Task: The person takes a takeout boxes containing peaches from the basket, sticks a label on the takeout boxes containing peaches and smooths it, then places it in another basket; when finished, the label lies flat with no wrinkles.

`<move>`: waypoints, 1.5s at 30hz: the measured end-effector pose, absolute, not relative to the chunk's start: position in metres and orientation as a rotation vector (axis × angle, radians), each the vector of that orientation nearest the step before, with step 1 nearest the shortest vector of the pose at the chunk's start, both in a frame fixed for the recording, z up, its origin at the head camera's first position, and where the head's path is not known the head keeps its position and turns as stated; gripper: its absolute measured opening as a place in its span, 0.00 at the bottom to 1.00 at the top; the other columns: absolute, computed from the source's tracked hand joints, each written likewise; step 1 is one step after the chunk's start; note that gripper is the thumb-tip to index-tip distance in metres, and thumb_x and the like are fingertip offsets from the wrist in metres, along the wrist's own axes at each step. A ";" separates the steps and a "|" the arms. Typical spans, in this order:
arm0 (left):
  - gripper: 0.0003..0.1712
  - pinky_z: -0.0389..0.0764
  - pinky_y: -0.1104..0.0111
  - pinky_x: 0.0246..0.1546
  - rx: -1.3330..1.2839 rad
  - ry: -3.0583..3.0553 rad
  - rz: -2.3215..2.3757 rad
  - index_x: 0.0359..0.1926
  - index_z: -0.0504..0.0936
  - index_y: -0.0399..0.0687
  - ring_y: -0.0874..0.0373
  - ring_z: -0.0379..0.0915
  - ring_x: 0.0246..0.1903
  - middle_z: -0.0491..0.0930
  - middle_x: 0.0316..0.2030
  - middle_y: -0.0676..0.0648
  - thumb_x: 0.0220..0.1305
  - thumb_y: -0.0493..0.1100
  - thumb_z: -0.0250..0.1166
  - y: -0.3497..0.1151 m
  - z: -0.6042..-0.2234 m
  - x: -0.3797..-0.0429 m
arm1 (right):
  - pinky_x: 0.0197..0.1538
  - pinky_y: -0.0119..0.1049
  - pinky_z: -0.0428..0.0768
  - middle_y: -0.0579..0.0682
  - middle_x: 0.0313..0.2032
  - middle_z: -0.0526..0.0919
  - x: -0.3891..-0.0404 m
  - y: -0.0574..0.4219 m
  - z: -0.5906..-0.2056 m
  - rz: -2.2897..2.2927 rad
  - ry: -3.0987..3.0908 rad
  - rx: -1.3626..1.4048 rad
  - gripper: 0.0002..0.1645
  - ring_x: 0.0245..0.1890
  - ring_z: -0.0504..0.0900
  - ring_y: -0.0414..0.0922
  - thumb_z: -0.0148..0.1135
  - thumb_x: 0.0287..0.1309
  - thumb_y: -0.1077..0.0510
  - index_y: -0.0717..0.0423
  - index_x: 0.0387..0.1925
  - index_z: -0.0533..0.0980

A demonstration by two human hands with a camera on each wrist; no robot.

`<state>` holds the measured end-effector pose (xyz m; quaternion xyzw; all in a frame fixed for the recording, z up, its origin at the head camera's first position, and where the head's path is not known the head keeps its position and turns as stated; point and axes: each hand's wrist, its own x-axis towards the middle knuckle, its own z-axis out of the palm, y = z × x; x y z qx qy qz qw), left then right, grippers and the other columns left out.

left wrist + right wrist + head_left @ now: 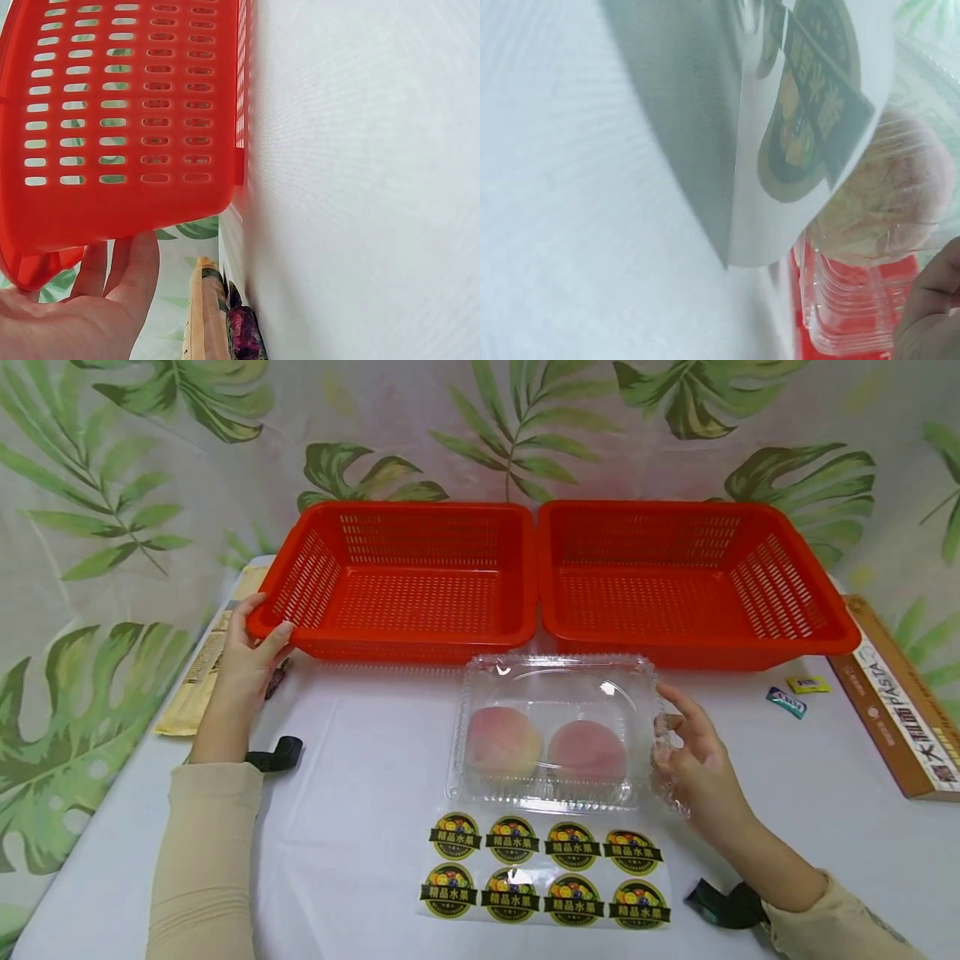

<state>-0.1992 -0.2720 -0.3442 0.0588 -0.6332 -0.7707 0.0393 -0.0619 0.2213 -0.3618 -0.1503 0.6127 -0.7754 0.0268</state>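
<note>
At its front left corner, the left red plastic basket (pixel 405 649) is gripped by my left hand (pixel 251 652), thumb over the rim. The left wrist view shows those fingers (pixel 135 281) curled against the basket's slotted end wall (pixel 135 206). My right hand (pixel 701 768) pinches the right edge of a clear plastic clamshell box (pixel 540 685). Two pink-and-yellow peaches (pixel 502 743) sit inside it, side by side. Just in front of the box lies a sheet of round fruit stickers (pixel 543 870). One edge of that sheet (pixel 810 217) curves up in the right wrist view.
A second red basket (pixel 697 653) adjoins the first on the right. Two small wrapped candies (pixel 786 702) and a brown pasta box (pixel 896 710) lie at the right. On the left are a flat yellowish package (pixel 197 681) and a dark purple packet (pixel 244 334). Leaf-patterned cloth (pixel 517 435) hangs behind.
</note>
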 end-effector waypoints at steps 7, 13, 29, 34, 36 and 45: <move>0.36 0.68 0.69 0.51 0.153 -1.904 -2.362 0.62 0.57 0.60 0.49 0.49 0.61 0.48 0.64 0.47 0.55 0.37 0.62 -0.274 -0.347 -0.201 | 0.19 0.29 0.72 0.57 0.44 0.55 -0.072 0.231 -0.363 -2.046 2.114 -0.228 0.38 0.24 0.66 0.41 0.39 0.58 0.71 0.40 0.66 0.48; 0.38 0.70 0.74 0.48 0.211 -2.102 -2.098 0.65 0.56 0.60 0.54 0.60 0.53 0.54 0.62 0.43 0.56 0.45 0.63 -0.269 -0.346 -0.190 | 0.26 0.38 0.77 0.57 0.53 0.54 -0.072 0.240 -0.358 -1.808 2.232 -0.203 0.38 0.37 0.69 0.46 0.46 0.62 0.62 0.34 0.68 0.45; 0.41 0.74 0.60 0.43 -0.152 -2.785 -1.491 0.68 0.48 0.52 0.50 0.70 0.45 0.67 0.53 0.39 0.59 0.46 0.61 -0.204 -0.351 -0.073 | 0.48 0.22 0.68 0.53 0.58 0.55 -0.036 0.231 -0.336 -1.896 2.584 -0.346 0.35 0.51 0.61 0.45 0.55 0.53 0.73 0.57 0.63 0.58; 0.40 0.76 0.68 0.37 -0.324 -2.947 -1.486 0.65 0.55 0.48 0.58 0.73 0.36 0.74 0.44 0.43 0.55 0.42 0.65 -0.176 -0.362 -0.041 | 0.55 0.27 0.64 0.60 0.56 0.58 -0.022 0.218 -0.330 -2.193 2.380 -0.646 0.37 0.53 0.62 0.47 0.54 0.44 0.83 0.71 0.59 0.56; 0.40 0.76 0.72 0.36 -0.398 -2.991 -1.495 0.65 0.55 0.47 0.61 0.73 0.33 0.75 0.41 0.45 0.54 0.42 0.66 -0.168 -0.364 -0.031 | 0.55 0.29 0.64 0.62 0.56 0.58 -0.017 0.213 -0.331 -2.254 2.300 -0.802 0.37 0.53 0.62 0.49 0.56 0.43 0.83 0.76 0.57 0.56; 0.40 0.76 0.73 0.31 -0.638 -3.069 -1.582 0.64 0.56 0.44 0.67 0.72 0.28 0.75 0.28 0.57 0.55 0.47 0.65 -0.150 -0.373 -0.009 | 0.56 0.32 0.64 0.62 0.54 0.62 -0.005 0.185 -0.344 -2.128 2.200 -1.272 0.32 0.55 0.62 0.49 0.62 0.49 0.71 0.81 0.52 0.58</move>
